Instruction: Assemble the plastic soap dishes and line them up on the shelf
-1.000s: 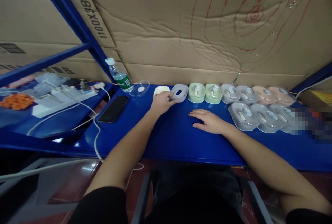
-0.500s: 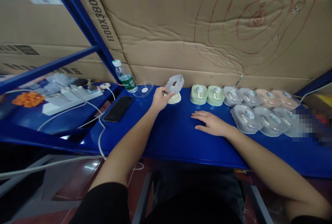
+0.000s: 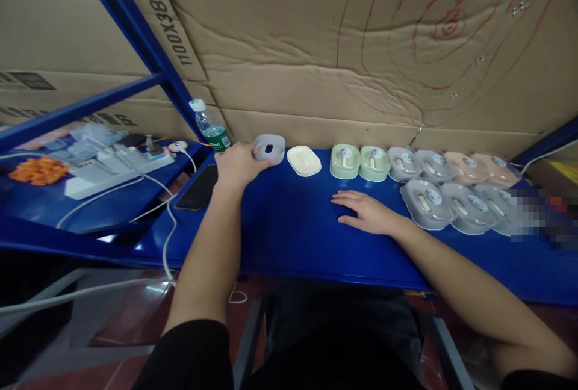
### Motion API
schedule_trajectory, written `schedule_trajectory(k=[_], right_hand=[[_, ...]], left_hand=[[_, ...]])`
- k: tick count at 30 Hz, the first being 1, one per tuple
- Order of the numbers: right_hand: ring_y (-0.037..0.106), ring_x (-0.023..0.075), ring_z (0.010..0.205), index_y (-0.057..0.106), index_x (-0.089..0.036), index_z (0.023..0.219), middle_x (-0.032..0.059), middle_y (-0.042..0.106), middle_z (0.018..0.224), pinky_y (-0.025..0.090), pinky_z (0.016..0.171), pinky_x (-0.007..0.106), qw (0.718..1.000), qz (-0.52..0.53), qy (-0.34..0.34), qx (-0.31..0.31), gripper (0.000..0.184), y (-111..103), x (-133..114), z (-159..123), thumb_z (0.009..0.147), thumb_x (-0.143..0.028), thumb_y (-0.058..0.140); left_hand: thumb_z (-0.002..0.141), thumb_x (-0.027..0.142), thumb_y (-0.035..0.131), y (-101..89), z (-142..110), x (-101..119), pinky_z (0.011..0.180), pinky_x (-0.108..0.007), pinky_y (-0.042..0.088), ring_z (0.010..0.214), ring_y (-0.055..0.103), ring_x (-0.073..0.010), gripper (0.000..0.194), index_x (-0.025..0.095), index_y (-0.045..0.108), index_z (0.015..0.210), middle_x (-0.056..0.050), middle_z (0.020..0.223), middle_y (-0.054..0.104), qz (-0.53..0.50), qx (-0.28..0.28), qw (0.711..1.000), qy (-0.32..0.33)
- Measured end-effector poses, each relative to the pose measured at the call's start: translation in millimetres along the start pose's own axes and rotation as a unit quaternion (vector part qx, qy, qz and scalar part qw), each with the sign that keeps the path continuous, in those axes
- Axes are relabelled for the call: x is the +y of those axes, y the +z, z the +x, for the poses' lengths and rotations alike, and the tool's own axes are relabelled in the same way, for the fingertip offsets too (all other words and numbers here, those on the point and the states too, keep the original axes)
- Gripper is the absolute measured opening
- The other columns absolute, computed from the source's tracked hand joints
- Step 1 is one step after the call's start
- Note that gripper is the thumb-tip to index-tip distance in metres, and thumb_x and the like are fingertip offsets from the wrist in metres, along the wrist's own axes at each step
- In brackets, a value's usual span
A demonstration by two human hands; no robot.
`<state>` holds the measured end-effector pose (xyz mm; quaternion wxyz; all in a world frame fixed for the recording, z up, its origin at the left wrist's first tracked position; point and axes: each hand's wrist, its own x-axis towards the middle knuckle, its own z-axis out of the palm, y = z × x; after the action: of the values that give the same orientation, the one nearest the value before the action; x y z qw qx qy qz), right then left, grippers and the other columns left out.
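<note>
My left hand (image 3: 239,164) is closed at the left edge of a grey plastic cover (image 3: 274,154) with a hole in its middle. The thumb lies along the near edge; the other fingers are partly hidden. Right of this cover a cream rounded-square plate (image 3: 304,161) lies by itself on the blue table (image 3: 298,233). My right hand (image 3: 363,212) rests flat on the table, fingers stretched out and holding nothing. Two green lidded boxes (image 3: 345,161) stand just beyond it.
Grey boxes (image 3: 427,203) and peach boxes (image 3: 467,168) stand at the right. A water bottle (image 3: 211,128), a phone (image 3: 197,188), a power strip (image 3: 120,170) with cables and orange pieces (image 3: 38,170) are at the left. Cardboard (image 3: 271,47) walls the back.
My left hand has moved left with the grey cover, uncovering the cream plate. It now hides the clear lid that lay beside the bottle. My right hand has stayed put.
</note>
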<state>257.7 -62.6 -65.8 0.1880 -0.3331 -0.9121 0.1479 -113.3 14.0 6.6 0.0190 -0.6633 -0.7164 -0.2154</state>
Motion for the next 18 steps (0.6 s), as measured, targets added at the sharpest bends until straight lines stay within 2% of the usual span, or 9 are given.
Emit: schedule_trajectory(k=[3, 6, 10, 14, 16, 18], right_hand=[[0.062, 0.0351, 0.146, 0.066, -0.028, 0.149, 0.0124, 0.067, 0.154, 0.051, 0.122, 0.063, 1.000, 0.003, -0.002, 0.003, 0.050, 0.4, 0.6, -0.1, 0.101, -0.042, 0.073], [0.061, 0.0356, 0.146, 0.066, -0.027, 0.149, 0.0132, 0.067, 0.155, 0.050, 0.122, 0.063, 1.000, 0.001, -0.001, -0.001, 0.050, -0.9, -0.1, 0.2, 0.102, -0.042, 0.072], [0.060, 0.0363, 0.147, 0.066, -0.026, 0.150, 0.0140, 0.066, 0.155, 0.050, 0.123, 0.063, 1.000, -0.001, -0.001, -0.010, 0.050, -3.2, -1.8, 1.1, 0.103, -0.042, 0.071], [0.061, 0.0354, 0.147, 0.066, -0.028, 0.150, 0.0119, 0.067, 0.155, 0.050, 0.123, 0.063, 1.000, 0.001, 0.001, -0.006, 0.050, -3.4, -1.9, 1.4, 0.102, -0.042, 0.072], [0.061, 0.0355, 0.147, 0.066, -0.028, 0.150, 0.0125, 0.067, 0.155, 0.049, 0.123, 0.063, 1.000, 0.001, 0.000, -0.005, 0.050, -2.9, -1.5, 1.3, 0.102, -0.042, 0.072], [0.061, 0.0357, 0.147, 0.066, -0.027, 0.150, 0.0132, 0.067, 0.155, 0.049, 0.124, 0.063, 1.000, -0.002, -0.003, -0.007, 0.050, -2.5, -1.3, 1.2, 0.102, -0.042, 0.071]], left_hand=[[0.072, 0.067, 0.086, 6.0, 2.0, -1.5, 0.109, -0.068, 0.042, 0.114, 0.069, -0.0483, 0.046, 0.024, 0.076, 0.085, -0.015, 0.100, 0.078, 0.031, -0.065, 0.997, -0.011], [0.073, 0.065, 0.085, 16.6, 2.1, 0.9, 0.112, -0.069, 0.038, 0.114, 0.069, -0.0488, 0.046, 0.024, 0.077, 0.092, -0.015, 0.102, 0.078, 0.042, -0.103, 0.994, -0.002], [0.085, 0.048, 0.075, 27.0, -4.3, 9.6, 0.114, -0.069, 0.036, 0.127, 0.063, -0.0505, 0.044, 0.021, 0.077, 0.120, -0.021, 0.128, 0.075, 0.068, -0.087, 0.993, 0.028], [0.092, 0.026, 0.057, 36.9, -14.9, 26.0, 0.121, -0.066, 0.030, 0.141, 0.054, -0.0445, 0.049, 0.021, 0.072, 0.138, -0.019, 0.149, 0.065, 0.083, -0.052, 0.992, 0.081], [0.093, 0.029, 0.058, 44.9, -20.6, 37.1, 0.124, -0.061, 0.029, 0.149, 0.047, -0.0410, 0.053, 0.025, 0.069, 0.144, -0.015, 0.159, 0.058, 0.061, -0.063, 0.987, 0.137], [0.094, 0.041, 0.063, 54.4, -25.3, 48.0, 0.128, -0.061, 0.024, 0.156, 0.038, -0.0414, 0.057, 0.029, 0.064, 0.151, -0.012, 0.168, 0.049, 0.035, -0.082, 0.977, 0.193]])
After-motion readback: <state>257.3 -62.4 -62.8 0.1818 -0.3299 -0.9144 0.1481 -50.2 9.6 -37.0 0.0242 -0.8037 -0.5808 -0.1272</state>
